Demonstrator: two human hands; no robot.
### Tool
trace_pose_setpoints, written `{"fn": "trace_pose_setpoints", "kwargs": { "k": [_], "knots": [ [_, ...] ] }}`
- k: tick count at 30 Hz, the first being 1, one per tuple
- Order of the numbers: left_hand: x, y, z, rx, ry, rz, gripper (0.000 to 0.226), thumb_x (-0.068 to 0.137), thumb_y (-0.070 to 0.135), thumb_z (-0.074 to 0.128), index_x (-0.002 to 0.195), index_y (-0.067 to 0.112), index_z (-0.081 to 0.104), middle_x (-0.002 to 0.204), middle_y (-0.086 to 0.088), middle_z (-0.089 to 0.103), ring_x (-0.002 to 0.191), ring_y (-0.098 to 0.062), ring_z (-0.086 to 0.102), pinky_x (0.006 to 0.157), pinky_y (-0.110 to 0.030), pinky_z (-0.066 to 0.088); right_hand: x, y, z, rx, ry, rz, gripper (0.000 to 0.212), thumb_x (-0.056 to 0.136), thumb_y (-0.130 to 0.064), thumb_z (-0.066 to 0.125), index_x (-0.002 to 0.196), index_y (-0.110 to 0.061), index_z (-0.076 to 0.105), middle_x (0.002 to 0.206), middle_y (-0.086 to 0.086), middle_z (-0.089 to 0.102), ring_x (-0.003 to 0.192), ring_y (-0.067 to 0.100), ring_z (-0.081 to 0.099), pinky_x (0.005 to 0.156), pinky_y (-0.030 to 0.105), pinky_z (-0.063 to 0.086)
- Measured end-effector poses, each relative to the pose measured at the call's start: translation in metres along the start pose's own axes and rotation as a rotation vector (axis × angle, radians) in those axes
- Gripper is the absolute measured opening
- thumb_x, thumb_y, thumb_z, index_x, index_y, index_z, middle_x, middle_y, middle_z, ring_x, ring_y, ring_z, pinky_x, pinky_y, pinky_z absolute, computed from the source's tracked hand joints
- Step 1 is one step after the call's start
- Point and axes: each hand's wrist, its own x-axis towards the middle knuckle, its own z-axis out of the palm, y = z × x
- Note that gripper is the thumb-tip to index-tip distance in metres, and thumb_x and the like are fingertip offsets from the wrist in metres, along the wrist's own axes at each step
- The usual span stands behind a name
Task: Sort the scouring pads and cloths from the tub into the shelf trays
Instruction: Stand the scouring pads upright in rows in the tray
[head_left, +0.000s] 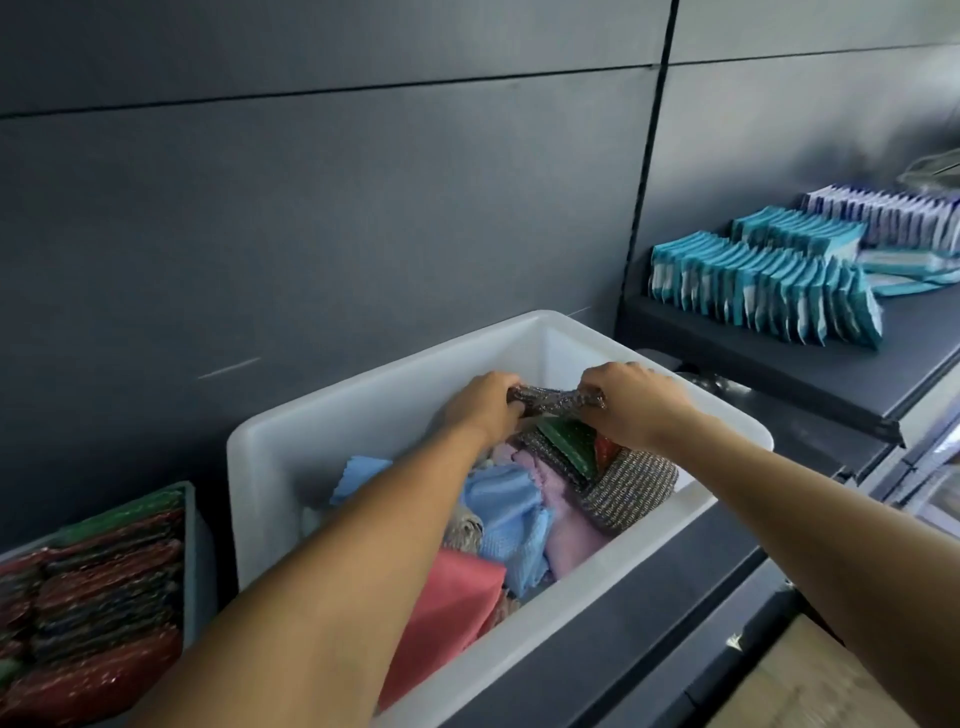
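Over the far end of the white tub (260, 467), one shiny grey scouring pad (550, 399), pinched at its left end by the left grip (485, 402) and at its right end by the right grip (631, 405). Under it in the tub, blue and pink cloths (511, 512). Near left, a tray (191, 519) of red and green pads (104, 587).

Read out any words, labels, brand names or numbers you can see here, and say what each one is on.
No text here can be read.
Print on the teal and white packets: too blurred to read.
Print on the blue and white packets behind them: too blurred.
The white tub, the scouring pad and the tray: no markings show.
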Motion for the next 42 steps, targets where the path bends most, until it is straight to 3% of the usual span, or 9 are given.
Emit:
{"fn": "trace_pose_setpoints", "kwargs": {
  "k": [8,13,17,19,23,29,33,38,42],
  "knots": [
    [-0.062,-0.021,-0.079,-0.292,0.213,-0.082,0.009,0.088,0.018,0.059,0.089,0.010,0.058,0.080,-0.005,0.065,0.078,-0.025,0.060,0.068,-0.030,0.045,-0.024,-0.046,-0.027,0.879,0.163,0.104,0.031,0.082,-0.018,0.072,0.061,-0.013,0.050,0.050,-0.002,0.043,0.045,0.013,0.038,0.047,0.024,0.032],
    [-0.135,-0.038,-0.129,-0.539,0.348,-0.110,0.005,0.088,0.016,0.060,0.092,0.017,0.060,0.079,0.003,0.065,0.069,-0.010,0.058,0.060,-0.018,0.045,-0.047,-0.098,-0.036,1.146,0.156,0.118,0.007,0.084,-0.012,0.070,0.083,-0.007,0.064,0.061,0.001,0.063,0.046,0.010,0.054,0.041,0.016,0.039],
    [-0.201,-0.063,-0.164,-0.676,0.399,-0.171,0.020,0.086,0.012,0.064,0.102,0.023,0.061,0.097,-0.015,0.069,0.075,-0.018,0.063,0.069,-0.037,0.053,-0.066,-0.143,-0.041,1.198,0.085,0.097,0.015,0.082,0.002,0.066,0.090,-0.004,0.056,0.066,0.011,0.066,0.046,0.024,0.062,0.043,0.034,0.049],
    [-0.234,-0.079,-0.180,-0.682,0.440,-0.189,0.026,0.085,0.010,0.066,0.106,0.023,0.061,0.095,-0.007,0.069,0.071,-0.010,0.064,0.063,-0.027,0.053,-0.076,-0.164,-0.041,1.206,0.030,0.036,0.031,0.082,0.010,0.061,0.105,-0.007,0.049,0.073,0.013,0.067,0.047,0.024,0.066,0.044,0.039,0.055],
    [-0.296,-0.114,-0.205,-0.539,0.460,-0.183,0.030,0.083,0.009,0.067,0.107,0.027,0.061,0.091,0.006,0.065,0.064,0.000,0.057,0.061,-0.015,0.047,-0.088,-0.199,-0.037,1.116,-0.069,-0.099,0.061,0.084,0.012,0.054,0.127,-0.031,0.050,0.081,0.014,0.065,0.058,0.038,0.068,0.045,0.038,0.057],
    [-0.349,-0.157,-0.206,-0.271,0.210,-0.186,0.033,0.076,0.030,0.073,0.102,0.049,0.065,0.100,-0.012,0.069,0.081,-0.020,0.064,0.075,-0.037,0.050,-0.089,-0.235,-0.022,1.075,-0.024,-0.042,0.023,0.083,0.000,0.065,0.088,-0.023,0.064,0.077,0.020,0.063,0.054,0.027,0.057,0.053,0.038,0.053],
    [-0.355,-0.155,-0.193,-0.096,0.092,-0.162,0.031,0.083,0.023,0.073,0.103,0.044,0.063,0.129,0.012,0.060,0.116,-0.008,0.056,0.103,-0.032,0.043,-0.092,-0.244,-0.017,1.027,-0.012,-0.023,0.021,0.076,-0.007,0.078,0.080,-0.015,0.059,0.076,0.014,0.061,0.064,0.022,0.052,0.065,0.033,0.047],
    [-0.351,-0.149,-0.173,0.077,0.189,-0.184,0.025,0.086,0.025,0.070,0.109,0.032,0.063,0.119,0.019,0.056,0.079,-0.010,0.065,0.079,-0.022,0.049,-0.097,-0.252,-0.026,1.113,0.023,-0.007,0.029,0.076,-0.008,0.079,0.078,-0.017,0.052,0.070,0.009,0.058,0.055,0.017,0.048,0.052,0.023,0.041],
    [-0.352,-0.163,-0.156,0.199,0.223,-0.159,0.017,0.087,0.023,0.068,0.102,0.024,0.061,0.123,0.009,0.062,0.102,-0.008,0.061,0.087,-0.013,0.041,-0.105,-0.263,-0.029,1.156,-0.002,-0.083,0.028,0.077,-0.006,0.077,0.090,-0.011,0.053,0.063,0.003,0.061,0.048,0.012,0.049,0.048,0.028,0.047]
  ]
}}
